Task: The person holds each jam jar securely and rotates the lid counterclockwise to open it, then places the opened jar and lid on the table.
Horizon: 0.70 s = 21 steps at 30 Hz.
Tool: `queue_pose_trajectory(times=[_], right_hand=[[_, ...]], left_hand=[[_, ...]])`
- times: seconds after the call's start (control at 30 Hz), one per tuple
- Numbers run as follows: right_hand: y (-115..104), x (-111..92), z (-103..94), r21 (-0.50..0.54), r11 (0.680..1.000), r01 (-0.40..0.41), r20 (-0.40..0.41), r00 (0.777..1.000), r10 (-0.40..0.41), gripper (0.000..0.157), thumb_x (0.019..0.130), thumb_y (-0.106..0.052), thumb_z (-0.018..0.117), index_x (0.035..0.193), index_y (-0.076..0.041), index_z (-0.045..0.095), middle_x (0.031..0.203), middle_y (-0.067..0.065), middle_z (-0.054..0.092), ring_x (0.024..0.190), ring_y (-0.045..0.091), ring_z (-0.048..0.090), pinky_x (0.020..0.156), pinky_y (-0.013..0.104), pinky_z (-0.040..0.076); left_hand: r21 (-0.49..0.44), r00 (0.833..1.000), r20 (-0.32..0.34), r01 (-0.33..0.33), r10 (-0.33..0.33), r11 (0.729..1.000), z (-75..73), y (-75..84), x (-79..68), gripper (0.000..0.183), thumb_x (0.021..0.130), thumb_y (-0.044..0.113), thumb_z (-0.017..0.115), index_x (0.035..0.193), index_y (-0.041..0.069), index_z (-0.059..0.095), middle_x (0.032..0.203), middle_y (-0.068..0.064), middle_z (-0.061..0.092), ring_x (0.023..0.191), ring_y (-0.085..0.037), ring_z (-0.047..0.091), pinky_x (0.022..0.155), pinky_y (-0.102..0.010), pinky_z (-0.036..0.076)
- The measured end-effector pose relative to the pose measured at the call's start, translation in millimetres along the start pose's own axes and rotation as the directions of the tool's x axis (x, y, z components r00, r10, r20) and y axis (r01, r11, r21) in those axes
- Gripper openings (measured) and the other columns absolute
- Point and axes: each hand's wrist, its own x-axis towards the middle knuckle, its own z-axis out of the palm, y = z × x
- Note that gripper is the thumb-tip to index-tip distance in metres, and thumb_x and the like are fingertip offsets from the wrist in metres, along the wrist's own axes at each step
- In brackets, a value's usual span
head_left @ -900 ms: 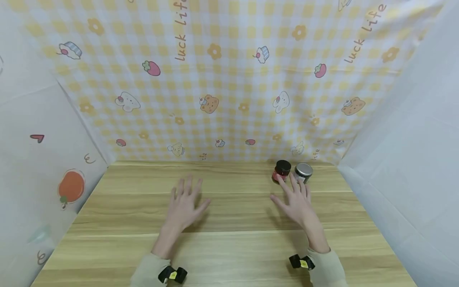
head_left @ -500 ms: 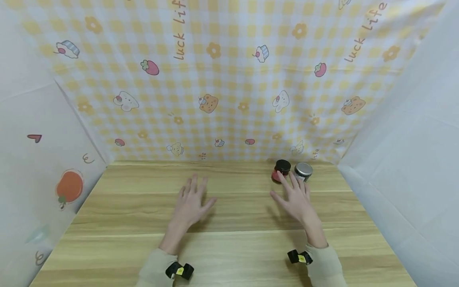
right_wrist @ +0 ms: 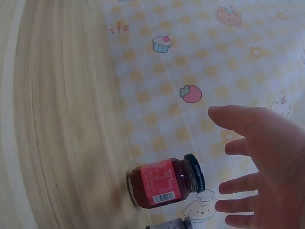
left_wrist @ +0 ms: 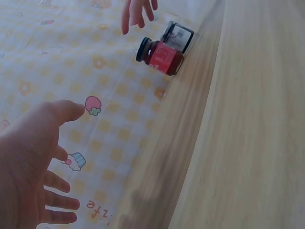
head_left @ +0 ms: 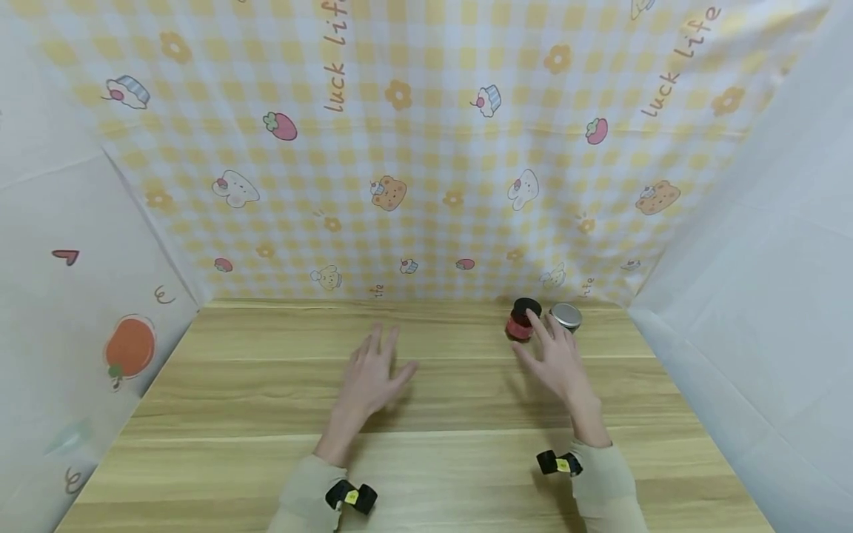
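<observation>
1. Step (my read): approach, nothing held. R hand (head_left: pixel 558 366) hovers by red-label jar (head_left: pixel 519 328), tips near its dark lid (right_wrist: pixel 195 172); wrist cams show a gap, no contact.
2. Grip: R fingers spread, thumb well apart, pinching nothing. L hand (head_left: pixel 371 377) also spread, over bare table (head_left: pixel 460 459), well left of jars.
3. Red-label jar: upright, rear right of table, near back cloth (head_left: pixel 426 229).
4. Next move prob. calls for R hand fwd + down, thumb to one side of jar, fingers to other, then curl.
5. In the way: silver-lid jar (head_left: pixel 566 315), upright, just beside on its right, so finger room looks tight; cloth limits room behind. Label text n/a, too small.
</observation>
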Motion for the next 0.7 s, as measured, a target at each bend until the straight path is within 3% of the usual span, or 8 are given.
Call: queue_pose_trajectory(times=[0.4, 0.7], right_hand=[[7.9, 16.6, -0.4, -0.033, 0.999, 0.041, -0.068, 0.997, -0.043, 0.071, 0.101, -0.043, 0.060, 0.156, -0.005, 0.035, 0.142, 0.036, 0.041, 0.120, 0.056, 0.049, 0.096, 0.069, 0.040], [13.1, 29.7, 0.3, -0.056, 0.998, 0.023, -0.054, 0.998, -0.026, 0.068, 0.101, -0.038, 0.060, 0.154, -0.002, 0.037, 0.135, 0.039, 0.043, 0.109, 0.056, 0.055, 0.088, 0.067, 0.046]], left_hand=[[-0.057, 1.000, -0.013, -0.014, 0.013, 0.998, 20.8, 13.5, 13.7, 0.079, 0.098, 0.055, 0.055, 0.156, 0.005, 0.034, 0.153, -0.032, 0.035, 0.135, -0.052, 0.041, 0.108, -0.064, 0.034], [-0.155, 0.999, 0.046, 0.013, -0.006, 0.988, 32.4, 23.1, 20.6, 0.081, 0.099, 0.059, 0.050, 0.158, 0.006, 0.030, 0.153, -0.031, 0.035, 0.138, -0.051, 0.038, 0.109, -0.064, 0.033]])
